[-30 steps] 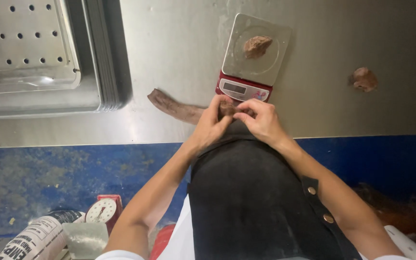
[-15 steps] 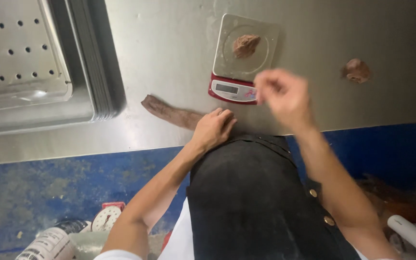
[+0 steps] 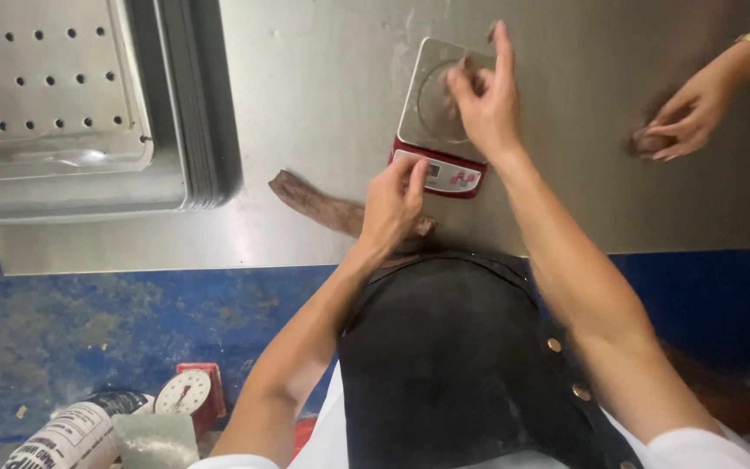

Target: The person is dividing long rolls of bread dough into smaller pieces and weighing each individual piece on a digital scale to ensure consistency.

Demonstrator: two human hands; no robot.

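A bare stainless-steel table (image 3: 323,69) fills the upper view, dull and smeared, its front edge running above a scuffed blue floor (image 3: 88,347). At the table's left sits a stack of perforated metal trays (image 3: 71,113). Near the middle stands a small red digital scale (image 3: 440,117) with a steel platter. The right hand (image 3: 483,100) hovers over that platter, fingers loosely spread and narrowing at the tips onto a small brown lump that is mostly hidden; whether it is gripped, I cannot tell. The left hand (image 3: 392,204) rests at the table edge, fingers curled onto a long brown strip (image 3: 323,204) lying flat beside the scale. At far right, another person's hand (image 3: 692,113) touches 1 separate brown lump (image 3: 644,143). On the floor below stand a dial scale (image 3: 188,393) and a printed sack (image 3: 75,434).
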